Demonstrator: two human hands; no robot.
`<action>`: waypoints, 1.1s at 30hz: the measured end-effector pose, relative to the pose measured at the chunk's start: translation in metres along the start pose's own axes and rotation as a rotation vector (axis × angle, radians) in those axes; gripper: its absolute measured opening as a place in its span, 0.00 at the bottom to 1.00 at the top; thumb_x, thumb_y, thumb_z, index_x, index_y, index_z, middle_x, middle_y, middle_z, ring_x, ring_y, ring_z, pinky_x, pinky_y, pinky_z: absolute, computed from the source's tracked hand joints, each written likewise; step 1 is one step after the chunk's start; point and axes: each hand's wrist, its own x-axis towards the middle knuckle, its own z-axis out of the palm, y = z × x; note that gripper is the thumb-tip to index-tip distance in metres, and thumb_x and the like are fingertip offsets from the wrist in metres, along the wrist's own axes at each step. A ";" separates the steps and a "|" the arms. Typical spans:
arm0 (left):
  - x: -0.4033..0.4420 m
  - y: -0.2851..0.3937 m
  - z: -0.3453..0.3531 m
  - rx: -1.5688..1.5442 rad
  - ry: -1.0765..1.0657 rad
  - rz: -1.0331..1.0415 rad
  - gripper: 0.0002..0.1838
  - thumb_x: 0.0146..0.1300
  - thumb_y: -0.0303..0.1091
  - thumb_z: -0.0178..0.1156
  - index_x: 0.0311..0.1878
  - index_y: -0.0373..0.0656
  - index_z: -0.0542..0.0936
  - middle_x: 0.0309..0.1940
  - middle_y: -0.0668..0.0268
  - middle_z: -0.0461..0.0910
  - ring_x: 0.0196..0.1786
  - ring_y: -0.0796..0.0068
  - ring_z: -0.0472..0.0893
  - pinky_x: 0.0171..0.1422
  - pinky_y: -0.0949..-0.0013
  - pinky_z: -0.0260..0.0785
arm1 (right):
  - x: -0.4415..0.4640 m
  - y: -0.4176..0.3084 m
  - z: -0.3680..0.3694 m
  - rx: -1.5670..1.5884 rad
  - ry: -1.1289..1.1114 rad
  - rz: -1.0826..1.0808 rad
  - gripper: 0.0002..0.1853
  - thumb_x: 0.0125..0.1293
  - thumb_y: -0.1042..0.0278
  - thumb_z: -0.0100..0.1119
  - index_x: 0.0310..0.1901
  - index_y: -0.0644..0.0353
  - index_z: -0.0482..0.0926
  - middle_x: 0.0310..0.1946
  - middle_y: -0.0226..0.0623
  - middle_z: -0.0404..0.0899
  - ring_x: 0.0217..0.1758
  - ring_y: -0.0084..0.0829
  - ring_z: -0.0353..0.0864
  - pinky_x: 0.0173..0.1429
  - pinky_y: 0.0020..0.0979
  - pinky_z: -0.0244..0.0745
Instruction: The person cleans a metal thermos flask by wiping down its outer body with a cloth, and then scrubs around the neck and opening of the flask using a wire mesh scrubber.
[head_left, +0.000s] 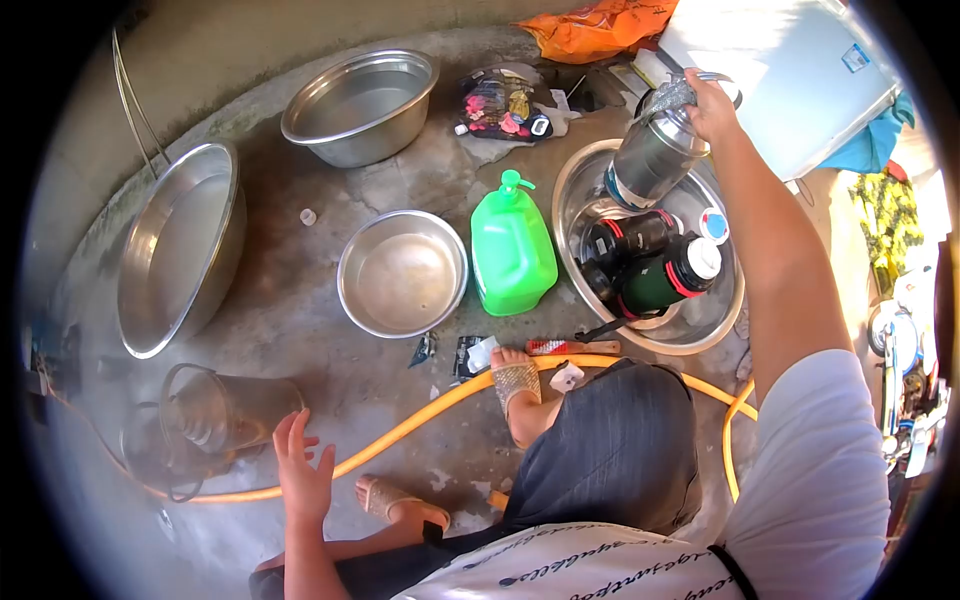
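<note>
My right hand (711, 108) is wrapped round the top of a steel flask (650, 160), with a grey cloth (672, 97) beside the fingers. The flask leans over the back of a wide steel basin (572, 200). Inside that basin lie a dark bottle (635, 234) and a green bottle (655, 287) with a white cap, plus a blue and white round lid (714, 225). My left hand (303, 468) hangs over the floor with fingers apart and nothing in it, near a metal bucket (235, 408).
A green jug (512, 250) stands beside a small steel bowl (402, 274). Two large basins (362, 107) (182, 250) are at the back and left. A yellow hose (420, 415) crosses the floor by my feet. A white box (780, 70) stands back right.
</note>
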 end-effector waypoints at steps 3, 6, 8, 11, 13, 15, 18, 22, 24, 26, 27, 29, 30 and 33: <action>0.008 -0.001 0.008 0.013 -0.062 -0.034 0.33 0.55 0.21 0.63 0.66 0.48 0.70 0.63 0.61 0.66 0.47 0.68 0.78 0.50 0.66 0.72 | 0.011 0.023 -0.010 0.037 -0.084 0.014 0.07 0.67 0.67 0.63 0.46 0.49 0.79 0.39 0.25 0.79 0.44 0.28 0.76 0.57 0.46 0.67; 0.013 -0.001 0.013 0.024 -0.098 -0.028 0.32 0.55 0.21 0.64 0.65 0.47 0.71 0.63 0.61 0.67 0.47 0.68 0.78 0.50 0.65 0.73 | 0.027 0.043 -0.017 0.002 -0.155 0.090 0.06 0.66 0.65 0.64 0.44 0.48 0.79 0.38 0.24 0.80 0.46 0.26 0.75 0.58 0.45 0.65; 0.017 0.002 0.015 0.030 -0.114 -0.022 0.31 0.55 0.22 0.64 0.64 0.46 0.71 0.62 0.61 0.68 0.47 0.68 0.78 0.50 0.65 0.73 | 0.023 0.047 -0.008 -0.089 -0.176 0.127 0.07 0.66 0.64 0.64 0.44 0.49 0.80 0.39 0.24 0.80 0.47 0.25 0.75 0.57 0.43 0.68; 0.019 0.006 0.014 0.043 -0.133 -0.008 0.31 0.55 0.22 0.64 0.64 0.46 0.71 0.62 0.62 0.68 0.47 0.68 0.78 0.50 0.65 0.73 | -0.015 0.033 0.013 -0.121 -0.071 0.227 0.08 0.66 0.64 0.64 0.45 0.52 0.79 0.41 0.24 0.80 0.49 0.25 0.75 0.60 0.43 0.67; 0.020 0.007 0.016 0.036 -0.143 -0.013 0.30 0.55 0.23 0.64 0.63 0.46 0.72 0.62 0.62 0.68 0.46 0.68 0.79 0.49 0.65 0.73 | 0.000 0.043 0.006 -0.149 -0.139 0.185 0.10 0.66 0.65 0.64 0.46 0.54 0.79 0.44 0.26 0.80 0.50 0.26 0.77 0.60 0.44 0.71; 0.017 0.006 0.014 0.044 -0.150 -0.008 0.29 0.55 0.23 0.64 0.63 0.45 0.72 0.62 0.62 0.68 0.46 0.68 0.79 0.49 0.65 0.73 | -0.019 0.038 0.014 -0.280 -0.038 0.266 0.10 0.67 0.65 0.64 0.47 0.55 0.79 0.44 0.28 0.81 0.48 0.27 0.79 0.57 0.44 0.75; 0.016 0.002 0.016 0.054 -0.161 0.004 0.29 0.55 0.23 0.64 0.62 0.45 0.73 0.61 0.62 0.69 0.46 0.67 0.79 0.49 0.65 0.73 | -0.007 0.076 -0.008 -0.333 -0.178 0.264 0.12 0.65 0.63 0.65 0.48 0.54 0.79 0.45 0.28 0.81 0.50 0.28 0.79 0.57 0.45 0.74; 0.006 -0.003 0.012 0.067 -0.175 0.029 0.28 0.55 0.22 0.63 0.62 0.46 0.73 0.61 0.63 0.69 0.45 0.69 0.79 0.47 0.68 0.73 | -0.026 0.083 -0.012 -0.282 -0.102 0.206 0.12 0.66 0.66 0.64 0.48 0.60 0.79 0.43 0.33 0.80 0.46 0.30 0.80 0.48 0.39 0.81; 0.003 -0.004 0.009 0.067 -0.181 0.025 0.28 0.55 0.22 0.64 0.62 0.46 0.73 0.61 0.63 0.69 0.45 0.69 0.79 0.47 0.68 0.73 | -0.034 0.070 -0.014 -0.270 0.021 0.237 0.13 0.66 0.68 0.63 0.50 0.61 0.78 0.46 0.36 0.79 0.47 0.32 0.80 0.48 0.39 0.81; -0.003 -0.002 0.005 0.057 -0.180 0.024 0.28 0.55 0.23 0.64 0.61 0.46 0.73 0.61 0.63 0.69 0.45 0.69 0.80 0.47 0.68 0.73 | -0.045 0.052 -0.018 -0.259 0.142 0.255 0.14 0.66 0.69 0.62 0.51 0.62 0.77 0.48 0.39 0.78 0.49 0.35 0.79 0.49 0.40 0.82; -0.002 0.003 0.003 0.064 -0.197 0.025 0.28 0.55 0.23 0.64 0.61 0.46 0.73 0.60 0.63 0.70 0.45 0.69 0.80 0.47 0.67 0.73 | -0.051 0.052 -0.022 -0.174 0.210 0.252 0.15 0.65 0.70 0.62 0.53 0.63 0.76 0.50 0.40 0.77 0.50 0.36 0.78 0.49 0.40 0.82; -0.010 0.007 -0.002 0.058 -0.200 0.035 0.27 0.55 0.24 0.65 0.61 0.46 0.73 0.60 0.64 0.70 0.45 0.69 0.80 0.47 0.67 0.73 | -0.067 0.042 -0.028 0.001 0.337 0.227 0.19 0.65 0.72 0.61 0.56 0.64 0.73 0.54 0.42 0.74 0.53 0.38 0.77 0.50 0.41 0.82; -0.010 0.009 -0.002 0.067 -0.229 0.050 0.27 0.56 0.26 0.65 0.61 0.47 0.74 0.59 0.63 0.70 0.46 0.65 0.80 0.48 0.64 0.74 | -0.068 0.041 -0.027 0.062 0.337 0.237 0.16 0.65 0.74 0.60 0.54 0.64 0.74 0.53 0.42 0.74 0.52 0.37 0.77 0.51 0.43 0.81; -0.023 0.002 -0.009 0.069 -0.246 0.101 0.26 0.57 0.28 0.66 0.60 0.47 0.74 0.59 0.63 0.70 0.46 0.64 0.80 0.49 0.63 0.74 | -0.140 0.032 0.022 0.290 0.039 0.280 0.10 0.66 0.76 0.58 0.48 0.61 0.76 0.47 0.39 0.76 0.52 0.37 0.77 0.57 0.48 0.74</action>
